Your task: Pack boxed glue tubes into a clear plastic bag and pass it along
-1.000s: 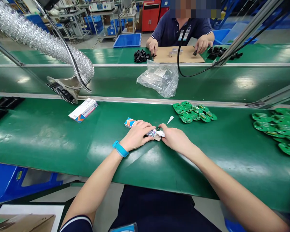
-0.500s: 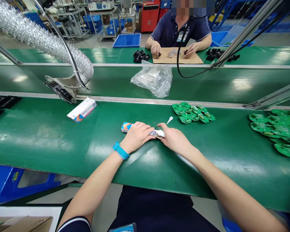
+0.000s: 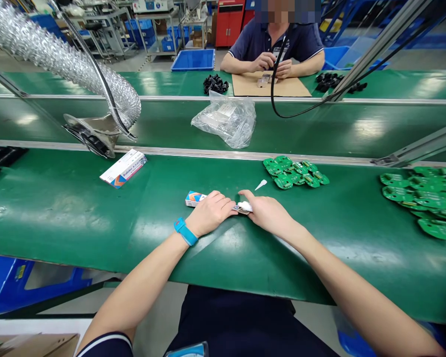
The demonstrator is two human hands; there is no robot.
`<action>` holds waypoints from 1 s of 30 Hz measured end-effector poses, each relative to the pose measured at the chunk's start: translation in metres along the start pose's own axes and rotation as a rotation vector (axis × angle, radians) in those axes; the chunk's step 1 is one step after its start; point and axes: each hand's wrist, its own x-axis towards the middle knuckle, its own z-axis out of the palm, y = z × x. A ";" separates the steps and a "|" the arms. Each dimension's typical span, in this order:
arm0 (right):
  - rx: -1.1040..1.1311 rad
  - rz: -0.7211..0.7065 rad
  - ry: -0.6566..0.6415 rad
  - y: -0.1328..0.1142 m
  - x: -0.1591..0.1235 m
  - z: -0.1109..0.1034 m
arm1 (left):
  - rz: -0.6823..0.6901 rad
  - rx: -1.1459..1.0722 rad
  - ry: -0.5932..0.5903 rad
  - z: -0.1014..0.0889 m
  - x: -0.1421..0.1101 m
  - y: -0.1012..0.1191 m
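In the head view, the person's two hands stand close together but apart on the green tabletop [image 3: 134,218], with one line of small things running between them. The left hand [image 3: 213,212] lies over a small printed carton [image 3: 195,199], closed round its middle; one end shows beyond the knuckles on the left. The right hand [image 3: 269,213] closes on a white piece [image 3: 245,206] at the other end of that line, with one digit stretched out above it toward the left hand. Whether the white piece is seated in the carton or only meets it cannot be told, since the fingers hide much of the join.

The carton's long axis runs crosswise to the person, its right end slightly nearer the body, so it points from under the left palm toward the right fingertips. The left hand is the nearer to the carton, the right to the white piece. A loose white nozzle [image 3: 260,185] lies just beyond the right hand, slanting, with green circuit boards [image 3: 295,172] farther off to its right.
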 end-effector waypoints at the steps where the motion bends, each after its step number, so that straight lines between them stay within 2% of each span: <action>1: 0.003 0.003 0.000 0.000 0.000 0.001 | 0.006 -0.006 -0.006 0.001 0.000 0.001; 5: 0.016 0.010 0.011 0.000 0.002 0.004 | 0.004 -0.019 -0.014 0.003 0.000 0.003; 11: 0.063 0.026 0.039 0.002 -0.002 0.006 | -0.005 -0.066 0.057 0.004 -0.002 0.001; 17: 0.112 0.056 0.046 0.004 -0.012 0.007 | 0.001 -0.073 0.048 -0.001 -0.006 0.004; 25: 0.154 0.094 0.032 0.003 -0.024 0.007 | -0.117 -0.137 0.051 -0.003 -0.023 0.013; 30: 0.132 0.076 0.034 -0.002 -0.027 0.004 | -0.165 -0.157 0.134 -0.011 -0.023 0.016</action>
